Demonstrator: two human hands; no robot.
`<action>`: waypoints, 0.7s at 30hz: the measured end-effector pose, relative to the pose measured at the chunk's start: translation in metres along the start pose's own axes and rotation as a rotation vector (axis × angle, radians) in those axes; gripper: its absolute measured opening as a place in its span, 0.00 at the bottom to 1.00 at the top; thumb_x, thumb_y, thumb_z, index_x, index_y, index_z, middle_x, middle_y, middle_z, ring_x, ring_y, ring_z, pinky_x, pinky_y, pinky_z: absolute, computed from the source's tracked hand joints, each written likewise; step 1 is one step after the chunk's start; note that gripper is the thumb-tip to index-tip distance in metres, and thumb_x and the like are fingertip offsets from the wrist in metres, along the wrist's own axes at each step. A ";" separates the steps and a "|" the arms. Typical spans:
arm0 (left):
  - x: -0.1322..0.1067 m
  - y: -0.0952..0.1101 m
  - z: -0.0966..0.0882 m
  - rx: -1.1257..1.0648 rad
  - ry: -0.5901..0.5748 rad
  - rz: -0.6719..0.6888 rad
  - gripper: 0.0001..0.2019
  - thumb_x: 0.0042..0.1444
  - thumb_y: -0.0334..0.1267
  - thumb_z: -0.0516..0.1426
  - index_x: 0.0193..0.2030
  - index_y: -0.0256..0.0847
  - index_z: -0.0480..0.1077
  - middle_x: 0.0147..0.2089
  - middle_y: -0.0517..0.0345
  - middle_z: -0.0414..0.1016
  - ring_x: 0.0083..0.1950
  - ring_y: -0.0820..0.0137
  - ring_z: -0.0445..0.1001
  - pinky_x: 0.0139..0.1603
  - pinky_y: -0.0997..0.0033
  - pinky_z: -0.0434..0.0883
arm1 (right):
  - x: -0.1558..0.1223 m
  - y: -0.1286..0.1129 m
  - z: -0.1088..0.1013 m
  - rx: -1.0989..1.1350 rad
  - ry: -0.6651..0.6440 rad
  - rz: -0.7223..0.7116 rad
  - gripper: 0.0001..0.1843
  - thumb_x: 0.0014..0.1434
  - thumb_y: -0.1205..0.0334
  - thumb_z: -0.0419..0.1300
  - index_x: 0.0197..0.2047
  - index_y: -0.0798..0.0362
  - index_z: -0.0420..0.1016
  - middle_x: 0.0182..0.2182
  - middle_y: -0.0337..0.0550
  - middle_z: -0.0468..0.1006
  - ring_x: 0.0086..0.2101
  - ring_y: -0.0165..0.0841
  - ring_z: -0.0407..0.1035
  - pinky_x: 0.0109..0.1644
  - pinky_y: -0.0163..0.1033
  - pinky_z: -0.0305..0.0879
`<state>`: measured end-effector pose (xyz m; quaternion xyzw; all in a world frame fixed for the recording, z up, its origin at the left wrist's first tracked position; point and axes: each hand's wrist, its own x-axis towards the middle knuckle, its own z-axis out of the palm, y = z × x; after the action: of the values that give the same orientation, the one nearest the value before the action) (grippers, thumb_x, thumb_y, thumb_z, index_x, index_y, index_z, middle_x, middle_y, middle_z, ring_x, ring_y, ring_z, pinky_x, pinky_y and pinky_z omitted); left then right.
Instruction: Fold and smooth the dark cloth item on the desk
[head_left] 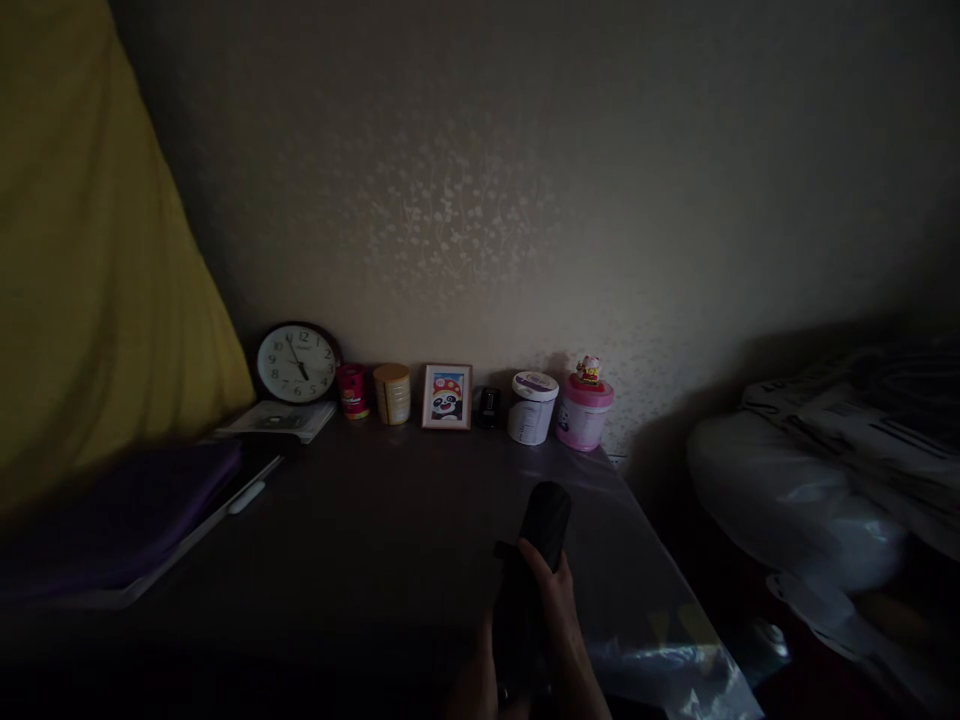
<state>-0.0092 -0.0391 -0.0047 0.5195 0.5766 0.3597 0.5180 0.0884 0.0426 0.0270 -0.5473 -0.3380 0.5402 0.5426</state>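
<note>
Near the front of the dark table [360, 540], my right hand [559, 600] is closed around a long black cylindrical object [547, 515], whose exact kind the dim light hides. Its rounded end points up and away from me, and a small dark tab juts from its left side. Lower down, at the bottom edge of the view, my left hand [476, 675] grips the same object from the left; its fingers are mostly lost in shadow.
Along the wall stand a round clock [296, 365], a red can [352, 390], a yellow container [394, 395], a framed panda picture [447, 397], a white tub [532, 410] and a pink tub [585, 418] topped by a figurine. Purple case [150, 510] left; plastic bags [787, 500] right.
</note>
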 end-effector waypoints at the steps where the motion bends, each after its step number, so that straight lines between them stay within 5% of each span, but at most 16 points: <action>1: 0.001 0.000 0.000 -0.010 -0.006 0.004 0.36 0.48 0.32 0.57 0.63 0.44 0.46 0.57 0.52 0.65 0.57 0.66 0.64 0.56 0.68 0.62 | 0.001 0.000 -0.001 0.001 -0.007 0.002 0.34 0.42 0.47 0.65 0.50 0.55 0.64 0.33 0.42 0.78 0.34 0.40 0.73 0.34 0.39 0.69; 9: 0.007 -0.005 -0.004 0.231 0.009 0.075 0.41 0.47 0.29 0.53 0.66 0.40 0.35 0.59 0.48 0.64 0.58 0.67 0.65 0.55 0.72 0.61 | 0.011 0.008 -0.003 -0.092 0.044 -0.056 0.39 0.38 0.46 0.67 0.50 0.56 0.62 0.36 0.44 0.77 0.39 0.42 0.72 0.38 0.40 0.69; 15: 0.007 0.010 -0.014 0.178 0.024 0.161 0.45 0.47 0.37 0.56 0.66 0.43 0.30 0.66 0.50 0.49 0.64 0.67 0.55 0.59 0.68 0.59 | 0.015 0.016 -0.002 -0.053 0.072 -0.034 0.38 0.38 0.45 0.66 0.49 0.54 0.62 0.34 0.41 0.78 0.37 0.41 0.72 0.37 0.39 0.69; 21: 0.020 0.016 -0.013 0.462 0.173 0.254 0.34 0.53 0.35 0.49 0.66 0.39 0.39 0.67 0.50 0.47 0.67 0.68 0.46 0.64 0.65 0.50 | 0.020 0.016 -0.004 -0.220 0.092 -0.156 0.39 0.39 0.44 0.65 0.50 0.56 0.65 0.38 0.46 0.76 0.44 0.45 0.68 0.44 0.43 0.65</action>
<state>-0.0169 -0.0149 0.0090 0.6593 0.6157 0.3238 0.2851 0.0920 0.0576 0.0062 -0.5997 -0.4114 0.4303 0.5347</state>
